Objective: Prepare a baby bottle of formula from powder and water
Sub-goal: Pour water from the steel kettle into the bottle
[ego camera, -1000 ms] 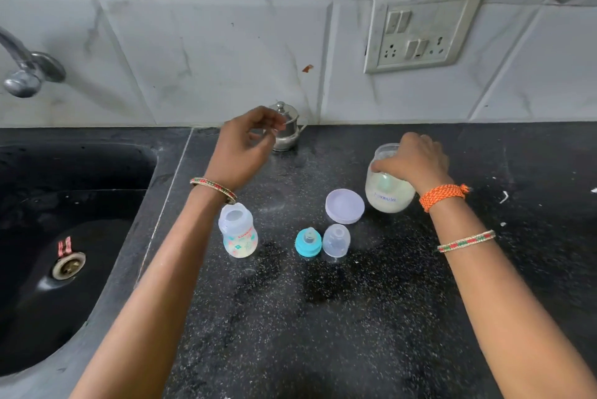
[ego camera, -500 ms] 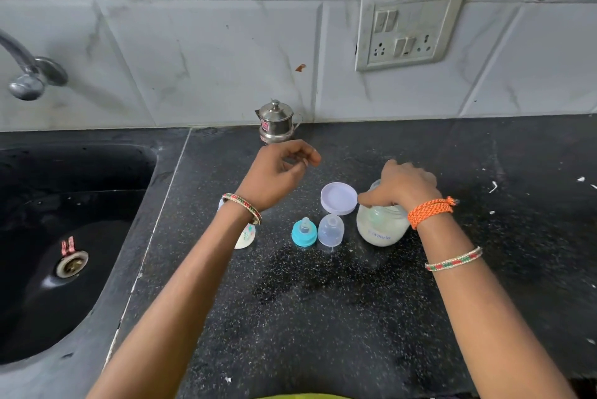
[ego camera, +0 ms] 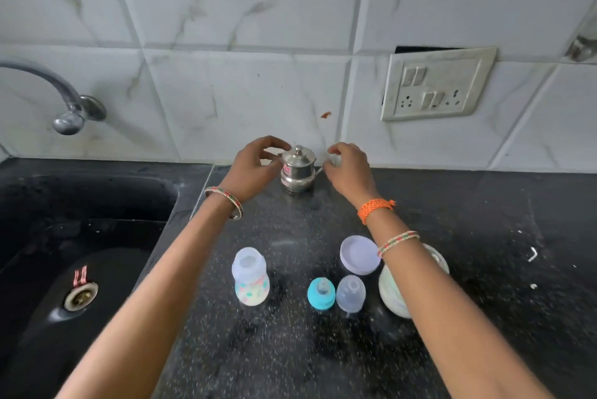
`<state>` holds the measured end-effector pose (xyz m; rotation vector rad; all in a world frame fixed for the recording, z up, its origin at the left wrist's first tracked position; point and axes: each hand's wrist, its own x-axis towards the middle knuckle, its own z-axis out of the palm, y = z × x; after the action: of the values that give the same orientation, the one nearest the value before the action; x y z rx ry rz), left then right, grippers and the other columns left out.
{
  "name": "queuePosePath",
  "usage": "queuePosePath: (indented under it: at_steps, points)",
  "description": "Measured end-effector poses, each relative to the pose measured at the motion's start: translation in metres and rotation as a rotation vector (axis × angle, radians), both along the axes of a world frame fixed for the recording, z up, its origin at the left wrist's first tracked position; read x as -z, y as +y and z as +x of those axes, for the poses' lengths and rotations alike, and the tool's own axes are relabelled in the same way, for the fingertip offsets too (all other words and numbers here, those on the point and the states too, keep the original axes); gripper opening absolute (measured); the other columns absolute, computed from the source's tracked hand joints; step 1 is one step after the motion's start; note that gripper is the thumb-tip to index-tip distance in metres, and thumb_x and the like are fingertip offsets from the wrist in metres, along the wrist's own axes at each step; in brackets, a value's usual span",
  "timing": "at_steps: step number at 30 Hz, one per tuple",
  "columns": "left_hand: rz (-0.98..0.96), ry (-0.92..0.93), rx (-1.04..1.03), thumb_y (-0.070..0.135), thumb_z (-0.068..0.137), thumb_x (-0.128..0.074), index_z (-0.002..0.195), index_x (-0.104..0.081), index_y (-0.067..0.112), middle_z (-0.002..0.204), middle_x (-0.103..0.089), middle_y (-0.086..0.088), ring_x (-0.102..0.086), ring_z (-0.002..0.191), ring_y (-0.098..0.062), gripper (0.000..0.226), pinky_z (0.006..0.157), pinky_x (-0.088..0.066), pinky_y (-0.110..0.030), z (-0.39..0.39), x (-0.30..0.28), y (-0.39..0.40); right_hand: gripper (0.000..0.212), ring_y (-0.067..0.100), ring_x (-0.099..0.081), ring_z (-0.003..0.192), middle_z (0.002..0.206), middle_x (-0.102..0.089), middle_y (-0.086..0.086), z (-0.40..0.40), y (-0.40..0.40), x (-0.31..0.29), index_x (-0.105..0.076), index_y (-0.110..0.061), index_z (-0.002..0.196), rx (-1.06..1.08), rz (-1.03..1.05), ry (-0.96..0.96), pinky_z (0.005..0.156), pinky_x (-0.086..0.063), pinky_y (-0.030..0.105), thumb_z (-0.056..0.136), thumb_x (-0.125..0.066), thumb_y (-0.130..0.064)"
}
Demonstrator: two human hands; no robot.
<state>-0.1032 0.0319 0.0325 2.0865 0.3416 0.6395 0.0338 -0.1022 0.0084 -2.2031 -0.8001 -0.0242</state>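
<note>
Now my left hand (ego camera: 250,169) curls against the steel pot (ego camera: 296,171) at the counter's (ego camera: 484,318) back edge, fingers loosely spread; right hand (ego camera: 349,169) half-curled just beside it.

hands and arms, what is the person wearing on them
Both forearms are bare, no sleeves in view. The left hand has one thin bangle with red and green marks at the wrist. The right hand has a braided orange thread band, and further up the arm a pair of thin patterned bangles.
</note>
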Motion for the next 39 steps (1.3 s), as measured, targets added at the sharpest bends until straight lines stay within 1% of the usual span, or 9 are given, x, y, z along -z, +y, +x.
queuePosePath:
  at_steps: [2, 4, 6, 11, 15, 25, 29, 34, 39]
  points:
    - [-0.025, 0.043, -0.026, 0.006, 0.085, -0.053, 0.103, -0.062, 0.02, 0.103, -0.065, 0.005, -0.057, 0.069, 0.002, 0.024, 0.052, -0.039, -0.013, 0.009, 0.006, 0.02, 0.027, 0.027, -0.06, 0.109, 0.116, -0.065, 0.017, 0.026, 0.024, 0.021, -0.064, -0.001, 0.113, 0.103, 0.209, 0.196, 0.085, -0.039, 0.016, 0.088, -0.053, -0.002]
    - [-0.069, 0.1, -0.043, 0.005, 0.085, -0.053, 0.102, -0.062, 0.021, 0.068, -0.061, 0.007, -0.044, 0.049, -0.007, 0.026, 0.048, -0.034, -0.019, 0.015, 0.017, 0.038, 0.028, 0.026, -0.061, 0.108, 0.114, -0.066, 0.015, 0.048, 0.042, 0.043, -0.064, 0.0, 0.113, 0.188, 0.327, 0.375, 0.085, -0.041, 0.018, 0.089, -0.051, 0.001]
    - [-0.107, 0.135, -0.059, 0.006, 0.084, -0.054, 0.1, -0.063, 0.025, 0.048, -0.049, 0.012, -0.039, 0.055, -0.018, 0.026, 0.057, -0.037, -0.026, 0.018, 0.03, 0.054, 0.03, 0.019, -0.057, 0.109, 0.115, -0.062, 0.007, 0.066, 0.057, 0.063, -0.059, -0.003, 0.121, 0.194, 0.354, 0.531, 0.092, -0.041, 0.023, 0.092, -0.054, -0.005]
    - [-0.211, 0.099, -0.085, 0.009, 0.084, -0.055, 0.089, -0.063, 0.034, 0.088, -0.065, -0.001, -0.048, 0.076, -0.019, 0.028, 0.069, -0.043, -0.038, 0.021, 0.054, 0.078, 0.015, 0.027, -0.059, 0.112, 0.118, -0.063, 0.014, 0.09, 0.079, 0.1, -0.061, -0.012, 0.106, 0.085, 0.496, 0.839, 0.095, -0.051, 0.039, 0.098, -0.05, -0.019]
    - [-0.273, 0.089, -0.106, -0.001, 0.086, -0.052, 0.09, -0.061, 0.028, 0.097, -0.064, 0.011, -0.052, 0.083, -0.021, 0.031, 0.07, -0.046, -0.038, 0.025, 0.064, 0.075, 0.011, 0.03, -0.063, 0.106, 0.113, -0.064, 0.02, 0.088, 0.078, 0.109, -0.061, -0.01, 0.101, 0.129, 0.535, 0.727, 0.086, -0.056, 0.039, 0.095, -0.055, -0.017]
    - [-0.316, 0.056, -0.101, 0.001, 0.088, -0.052, 0.091, -0.06, 0.029, 0.1, -0.063, 0.008, -0.06, 0.092, -0.018, 0.029, 0.073, -0.05, -0.031, -0.018, 0.055, 0.047, 0.016, 0.025, -0.063, 0.077, 0.078, -0.064, 0.007, 0.042, 0.04, 0.089, -0.063, -0.016, 0.079, 0.153, 0.442, 0.404, 0.08, -0.056, 0.053, 0.093, -0.056, -0.014]
    - [-0.346, 0.067, -0.105, -0.001, 0.089, -0.05, 0.095, -0.062, 0.025, 0.1, -0.067, 0.003, -0.062, 0.089, -0.014, 0.028, 0.077, -0.053, -0.034, -0.056, 0.053, 0.028, 0.012, 0.018, -0.06, 0.08, 0.084, -0.064, 0.009, 0.011, 0.012, 0.069, -0.063, -0.013, 0.086, 0.075, 0.509, 0.389, 0.078, -0.059, 0.043, 0.095, -0.055, -0.012]
    - [-0.411, 0.025, -0.199, 0.001, 0.091, -0.048, 0.098, -0.062, 0.019, 0.095, -0.069, 0.002, -0.063, 0.084, -0.012, 0.023, 0.074, -0.053, -0.03, -0.1, 0.066, 0.013, 0.009, 0.01, -0.062, 0.076, 0.08, -0.063, -0.002, -0.019, -0.021, 0.043, -0.062, -0.012, 0.091, -0.06, 0.563, 0.348, 0.067, -0.059, 0.021, 0.095, -0.055, -0.013]
    - [-0.456, 0.024, -0.266, 0.019, 0.094, -0.053, 0.101, -0.063, 0.019, 0.1, -0.07, 0.002, -0.063, 0.087, -0.012, 0.013, 0.078, -0.053, -0.036, -0.132, 0.092, -0.001, 0.01, 0.01, -0.064, 0.077, 0.082, -0.066, -0.002, -0.042, -0.043, 0.023, -0.063, -0.012, 0.094, -0.178, 0.494, 0.322, 0.065, -0.059, 0.021, 0.094, -0.056, -0.02]
